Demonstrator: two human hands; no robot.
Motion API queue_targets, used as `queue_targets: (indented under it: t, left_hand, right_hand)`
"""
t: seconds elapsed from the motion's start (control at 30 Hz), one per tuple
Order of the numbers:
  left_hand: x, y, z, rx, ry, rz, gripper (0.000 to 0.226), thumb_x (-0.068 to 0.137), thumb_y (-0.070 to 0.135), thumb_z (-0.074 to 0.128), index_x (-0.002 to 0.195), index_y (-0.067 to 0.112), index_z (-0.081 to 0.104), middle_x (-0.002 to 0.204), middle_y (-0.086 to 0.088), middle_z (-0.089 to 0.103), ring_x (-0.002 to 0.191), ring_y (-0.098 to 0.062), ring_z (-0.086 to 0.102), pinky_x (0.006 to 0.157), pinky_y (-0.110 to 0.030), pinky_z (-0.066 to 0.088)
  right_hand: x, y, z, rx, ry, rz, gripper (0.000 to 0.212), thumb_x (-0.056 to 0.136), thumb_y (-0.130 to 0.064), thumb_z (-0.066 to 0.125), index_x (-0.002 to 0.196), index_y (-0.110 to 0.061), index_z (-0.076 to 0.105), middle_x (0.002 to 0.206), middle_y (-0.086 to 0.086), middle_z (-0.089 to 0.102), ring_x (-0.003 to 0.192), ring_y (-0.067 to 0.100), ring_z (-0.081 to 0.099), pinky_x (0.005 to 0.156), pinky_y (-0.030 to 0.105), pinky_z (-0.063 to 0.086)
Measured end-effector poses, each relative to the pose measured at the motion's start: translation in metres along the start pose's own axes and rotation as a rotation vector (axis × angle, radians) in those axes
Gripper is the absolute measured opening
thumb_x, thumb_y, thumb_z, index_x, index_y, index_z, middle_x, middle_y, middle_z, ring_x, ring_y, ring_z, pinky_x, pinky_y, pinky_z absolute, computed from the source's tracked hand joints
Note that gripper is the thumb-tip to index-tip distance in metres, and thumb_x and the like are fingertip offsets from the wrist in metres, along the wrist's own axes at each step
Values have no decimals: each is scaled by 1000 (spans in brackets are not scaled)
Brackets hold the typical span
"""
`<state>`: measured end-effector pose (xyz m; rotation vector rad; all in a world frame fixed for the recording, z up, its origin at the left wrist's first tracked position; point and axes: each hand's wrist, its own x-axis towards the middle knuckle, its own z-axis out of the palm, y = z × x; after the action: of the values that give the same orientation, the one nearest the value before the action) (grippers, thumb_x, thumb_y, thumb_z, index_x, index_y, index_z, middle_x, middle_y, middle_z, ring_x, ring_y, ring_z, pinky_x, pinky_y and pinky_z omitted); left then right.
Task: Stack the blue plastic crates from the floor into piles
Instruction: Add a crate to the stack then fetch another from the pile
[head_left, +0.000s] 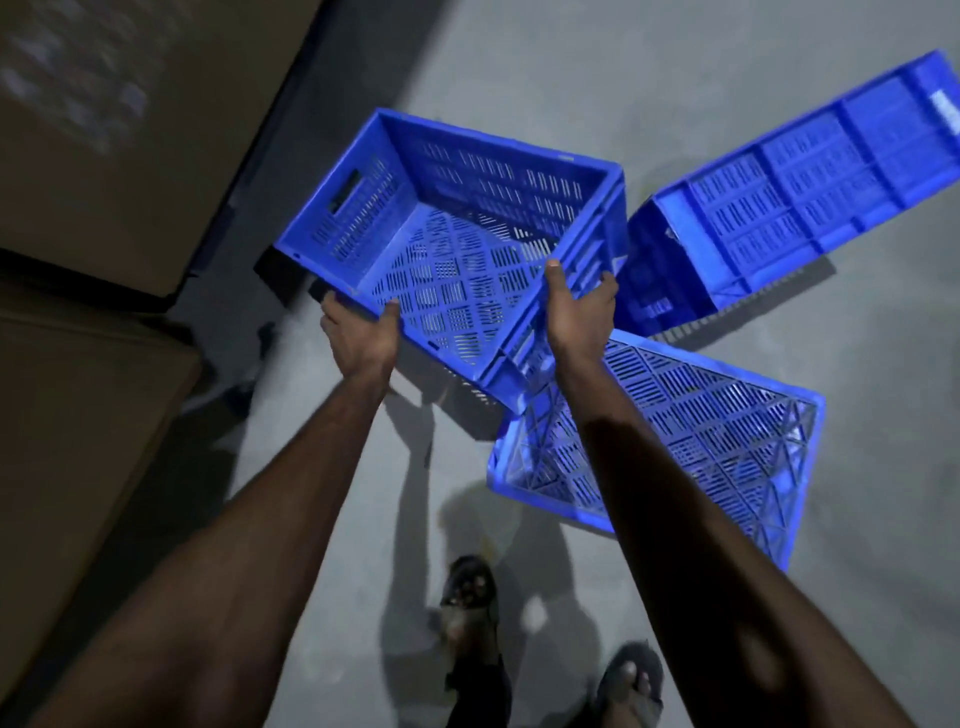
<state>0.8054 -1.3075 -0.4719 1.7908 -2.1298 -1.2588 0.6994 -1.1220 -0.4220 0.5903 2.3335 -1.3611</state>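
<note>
Gripping the near rim of the blue crate (467, 208) at frame centre with left hand (363, 332) and right hand (579, 306), thumbs hooked over it, keeping it mouth-up and seemingly clear of the floor (519, 67) for stacking, beside a tipped crate (805, 197) at upper right.

Both your arms reach forward, nearly straight. Your left hand (361, 338) grips the blue crate (467, 249) at its near rim, thumb hooked inside. Your right hand (579, 306) clasps the right rim, thumb inside.
</note>
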Motion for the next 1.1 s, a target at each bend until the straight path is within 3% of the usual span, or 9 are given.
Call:
queue_targets:
  t: [0.17,0.27,0.37,0.5,0.6,0.73,0.9,1.0,1.1]
  left_hand:
    - [20,-6,33,-473,-106,-503,83,87,31,74,155,15,28,142,-18,57,120,-37,62,95,-53,55]
    - [14,-1,52,-746,-232,-487,57,87,3,65,140,16,46,125,-16,69,101,-35,72,72,-62,60]
    - [7,0,60,-687,-233,-451,68,78,-16,51,141,10,43,105,-19,63,69,-29,64,43,-47,55]
    - [15,-20,65,-683,-213,-463,71,63,-17,48,133,-5,42,104,-15,48,56,-26,48,61,-52,57]
    - [11,-40,70,-747,-229,-489,110,46,-13,47,153,4,29,110,-19,59,58,-28,53,68,-71,54]
    - [-49,-37,45,-806,-128,-424,85,67,-24,40,147,5,38,67,-9,47,38,-15,45,41,-23,43]
    - [-137,-44,20,-862,-109,-437,46,77,-26,36,113,-4,54,36,9,43,41,-12,42,36,-16,32]
    - [-190,-60,4,-863,-86,-373,81,61,-16,48,141,-5,42,66,-5,54,39,-11,43,37,-20,35]
    - [-242,-91,-4,-869,-52,-359,103,41,-2,47,144,1,41,89,-11,49,52,-19,42,42,-25,37]
  right_hand:
    - [3,14,34,49,7,90,104,89,-59,66,162,-16,7,168,8,15,150,32,26,114,45,32]
    - [1,19,48,15,-74,85,102,89,-46,71,162,-21,4,169,4,13,150,31,26,113,45,33]
    - [0,19,51,-30,-100,80,96,89,-23,63,162,-23,1,169,3,9,147,31,32,107,44,41]
    - [-7,16,45,-35,-149,115,98,85,-7,55,162,-22,-5,170,3,1,148,30,30,100,47,48]
    - [-22,20,34,-16,-147,145,97,86,-3,54,162,-23,-5,170,3,0,146,28,32,84,34,43]
    - [-48,39,13,5,-124,138,99,85,-3,58,162,-27,0,169,1,7,137,27,43,68,30,41]
    - [-89,72,-36,14,-132,121,106,76,-6,63,162,-27,4,165,3,25,124,32,55,72,39,48]
    - [-117,106,-72,28,-151,143,118,57,-23,61,157,-40,1,155,15,43,104,34,62,74,51,56]
    - [-154,137,-114,30,-166,130,119,52,-27,58,155,-43,1,149,15,48,88,36,65,58,42,50]
